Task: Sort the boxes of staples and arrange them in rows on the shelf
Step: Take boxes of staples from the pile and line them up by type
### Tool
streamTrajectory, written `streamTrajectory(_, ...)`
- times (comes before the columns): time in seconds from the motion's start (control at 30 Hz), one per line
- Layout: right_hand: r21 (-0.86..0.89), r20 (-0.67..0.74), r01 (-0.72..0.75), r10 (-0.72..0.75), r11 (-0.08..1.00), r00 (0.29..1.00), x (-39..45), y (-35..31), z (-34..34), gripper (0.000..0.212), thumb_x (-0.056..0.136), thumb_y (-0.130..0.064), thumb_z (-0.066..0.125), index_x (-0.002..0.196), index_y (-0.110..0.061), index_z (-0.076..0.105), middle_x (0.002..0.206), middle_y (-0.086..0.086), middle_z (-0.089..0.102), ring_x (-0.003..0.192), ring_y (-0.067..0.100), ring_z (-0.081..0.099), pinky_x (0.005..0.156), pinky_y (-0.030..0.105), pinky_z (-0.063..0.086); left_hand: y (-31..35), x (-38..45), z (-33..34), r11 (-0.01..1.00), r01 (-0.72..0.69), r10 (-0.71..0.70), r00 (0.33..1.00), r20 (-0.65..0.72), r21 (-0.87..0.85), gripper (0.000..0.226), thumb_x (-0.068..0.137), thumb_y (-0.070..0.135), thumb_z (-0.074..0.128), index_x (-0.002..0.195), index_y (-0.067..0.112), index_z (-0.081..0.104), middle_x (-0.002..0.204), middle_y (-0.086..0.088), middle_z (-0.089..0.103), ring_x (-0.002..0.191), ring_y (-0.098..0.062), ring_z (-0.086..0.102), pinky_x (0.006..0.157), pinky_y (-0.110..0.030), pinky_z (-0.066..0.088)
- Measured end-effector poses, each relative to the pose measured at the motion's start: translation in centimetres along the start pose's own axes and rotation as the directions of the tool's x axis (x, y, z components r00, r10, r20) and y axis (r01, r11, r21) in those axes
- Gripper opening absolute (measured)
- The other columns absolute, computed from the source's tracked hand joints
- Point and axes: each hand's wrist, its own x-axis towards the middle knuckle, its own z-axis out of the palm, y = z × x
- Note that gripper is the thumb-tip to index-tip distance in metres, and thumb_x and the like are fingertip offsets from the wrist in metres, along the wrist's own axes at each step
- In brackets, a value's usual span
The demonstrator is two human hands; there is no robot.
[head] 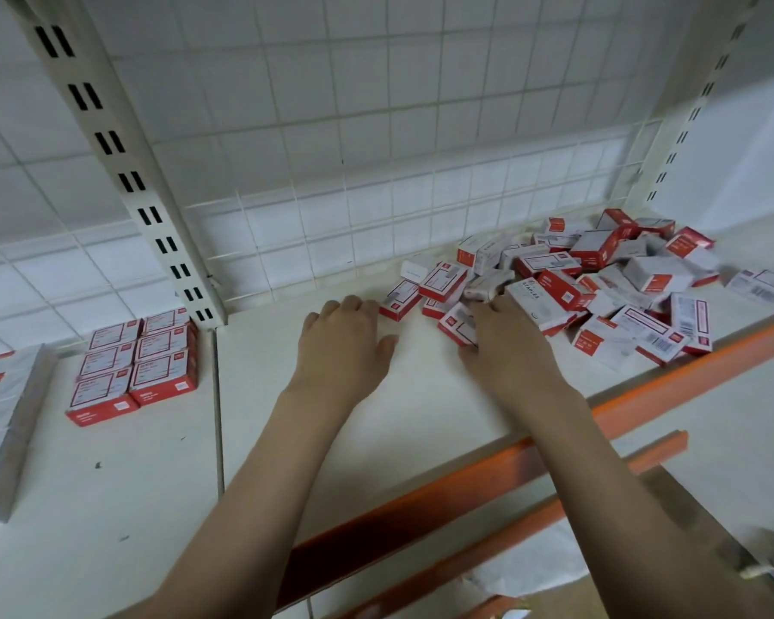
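Observation:
A loose heap of red-and-white staple boxes (599,283) lies at the right of the white shelf (421,395), against the wire back. My right hand (506,337) rests at the heap's near left edge, fingers touching a box (459,323); whether it grips that box is hidden. My left hand (342,341) lies palm down on the bare shelf, fingers relaxed, its fingertips just short of one box (398,301). On the left shelf section, red-and-white boxes stand in two neat rows (135,364).
A slotted upright post (153,216) divides the two shelf sections. Grey-white boxes (1,417) are lined up at the far left. The shelf's orange front rail (644,395) runs under my forearms. A wire grid (376,172) backs the shelf.

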Motion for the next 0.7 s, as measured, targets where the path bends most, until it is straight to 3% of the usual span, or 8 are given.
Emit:
streamTrajectory(0.13,-0.006,-0.053,0.064,-0.064,0.998,0.997,-1.5,0.6,-0.9,0.059,0.09,-0.019,0.051,0.144,-0.016,0.028,0.139,0.005,0.037,0.128,0.022,0.034,0.099,0.031,0.037,0.6,4.5,0.7,0.997,0.045,-0.043,0.999,0.034,-0.056,0.043,0.093,0.039,0.046,0.122,0.007,0.051,0.119,-0.011,0.051,0.112,-0.029,0.046,0.089,-0.036,0.037)
streamTrajectory(0.4,0.019,-0.06,0.128,-0.126,0.992,0.99,-3.1,1.5,-1.5,0.053,0.09,-0.017,0.051,0.14,-0.016,0.034,0.136,0.005,0.038,0.123,0.023,0.034,0.099,0.029,0.032,1.5,8.0,3.5,0.995,0.095,-0.092,0.985,0.148,-0.017,0.057,0.088,0.056,0.045,0.114,0.007,0.056,0.118,-0.011,0.046,0.111,-0.028,0.045,0.091,-0.038,0.039)
streamTrajectory(0.7,0.091,-0.03,0.159,-0.157,0.983,0.987,-2.9,2.9,-1.5,0.054,0.09,-0.016,0.052,0.14,-0.016,0.034,0.139,0.003,0.036,0.122,0.021,0.034,0.1,0.027,0.031,2.0,7.7,4.3,0.978,0.2,-0.195,0.978,0.079,-0.059,0.048,0.09,0.048,0.047,0.113,0.007,0.055,0.119,-0.011,0.046,0.112,-0.028,0.043,0.091,-0.036,0.035)
